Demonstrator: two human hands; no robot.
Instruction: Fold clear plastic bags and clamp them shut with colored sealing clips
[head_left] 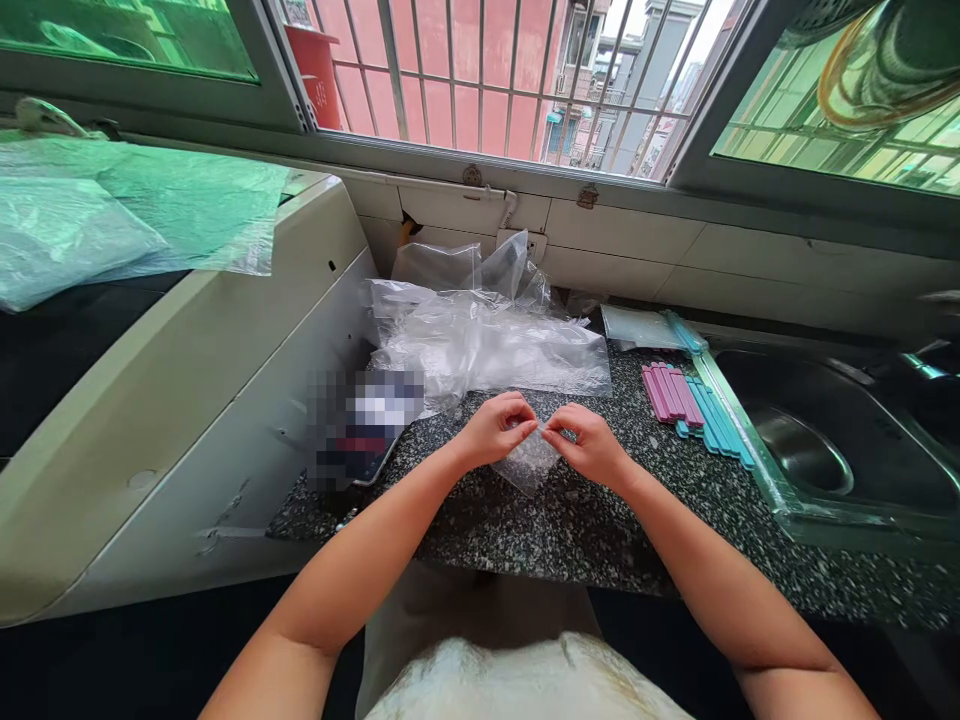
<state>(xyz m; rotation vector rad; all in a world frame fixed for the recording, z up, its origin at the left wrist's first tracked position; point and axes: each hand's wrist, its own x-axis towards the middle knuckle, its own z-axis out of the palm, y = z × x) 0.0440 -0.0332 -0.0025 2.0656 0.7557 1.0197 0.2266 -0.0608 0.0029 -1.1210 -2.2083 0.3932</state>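
Head camera view, looking down at a speckled dark granite counter [570, 530]. At center, the left hand [495, 428] and right hand [592, 443] each pinch the top edge of a small clear plastic bag [529, 462], which hangs between them just above the counter. At 12 o'clock lies a pile of crumpled clear plastic bags [487, 335]. At 2 o'clock lie pink and blue plastic sealing sticks [694, 402], beside a steel sink [817, 440].

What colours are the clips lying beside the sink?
Pink and blue clips, seen in the head view.

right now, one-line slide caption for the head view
Both hands, left hand and right hand, pinch a small clear bag over a granite counter beside pink and blue clips.
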